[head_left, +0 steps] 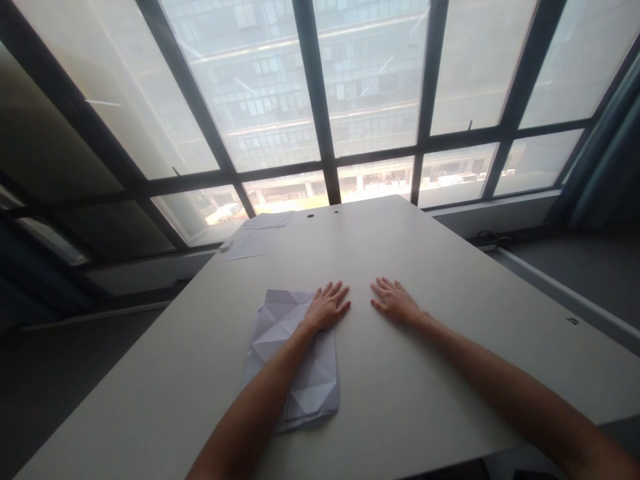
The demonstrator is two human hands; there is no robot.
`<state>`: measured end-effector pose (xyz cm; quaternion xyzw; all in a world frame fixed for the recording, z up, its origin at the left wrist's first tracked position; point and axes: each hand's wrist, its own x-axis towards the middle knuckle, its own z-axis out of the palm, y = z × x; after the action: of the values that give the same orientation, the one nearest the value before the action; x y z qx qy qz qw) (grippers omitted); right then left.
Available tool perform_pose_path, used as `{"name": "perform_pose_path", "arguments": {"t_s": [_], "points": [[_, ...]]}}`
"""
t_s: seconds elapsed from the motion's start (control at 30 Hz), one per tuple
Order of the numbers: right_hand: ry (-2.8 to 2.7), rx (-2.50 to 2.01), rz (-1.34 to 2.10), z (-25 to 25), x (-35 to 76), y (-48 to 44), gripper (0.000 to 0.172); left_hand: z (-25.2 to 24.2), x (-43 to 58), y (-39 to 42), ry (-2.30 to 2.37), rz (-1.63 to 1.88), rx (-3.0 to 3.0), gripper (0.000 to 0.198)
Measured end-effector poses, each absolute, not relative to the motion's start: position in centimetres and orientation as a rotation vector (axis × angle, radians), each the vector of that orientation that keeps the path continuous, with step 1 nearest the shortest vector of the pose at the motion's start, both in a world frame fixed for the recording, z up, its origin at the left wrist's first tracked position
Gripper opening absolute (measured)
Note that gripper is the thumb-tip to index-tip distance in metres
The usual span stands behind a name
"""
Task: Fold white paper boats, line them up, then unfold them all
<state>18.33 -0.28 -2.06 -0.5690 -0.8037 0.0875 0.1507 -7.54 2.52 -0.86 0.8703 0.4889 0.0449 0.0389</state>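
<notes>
My left hand (327,307) lies flat with fingers spread, partly over the upper right corner of a stack of creased white paper (320,373) and partly on the table. Fold lines cross the top sheet in triangles, and my left forearm hides a strip of it. To the right, my right hand (394,301) rests palm down on the bare white table (430,400), its fingers apart and nothing in it. A gap of tabletop separates the two hands.
Several loose white sheets (245,245) lie at the table's far left edge. Two small dark round spots, one a hole (311,216), are near the far end. Large framed windows (370,80) stand beyond the table. A curtain (600,147) hangs at the right.
</notes>
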Motion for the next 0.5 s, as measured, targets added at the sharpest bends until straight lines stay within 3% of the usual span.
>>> {"name": "perform_pose_path", "arguments": {"t_s": [0.23, 0.4, 0.5], "points": [[-2.006, -1.333, 0.489, 2.2, 20.9, -4.6, 0.043, -0.5, -7.5, 2.8, 1.460, 0.359, 2.643, 0.044], [-1.540, -1.289, 0.222, 7.9, 31.4, -14.0, 0.033, -0.7, -6.9, 3.8, 1.240, 0.568, 2.670, 0.040], [-0.917, -1.323, 0.004, 5.6, 41.1, -20.1, 0.030, -1.7, -6.7, 5.0, 1.111, 0.581, 2.689, 0.043]]}}
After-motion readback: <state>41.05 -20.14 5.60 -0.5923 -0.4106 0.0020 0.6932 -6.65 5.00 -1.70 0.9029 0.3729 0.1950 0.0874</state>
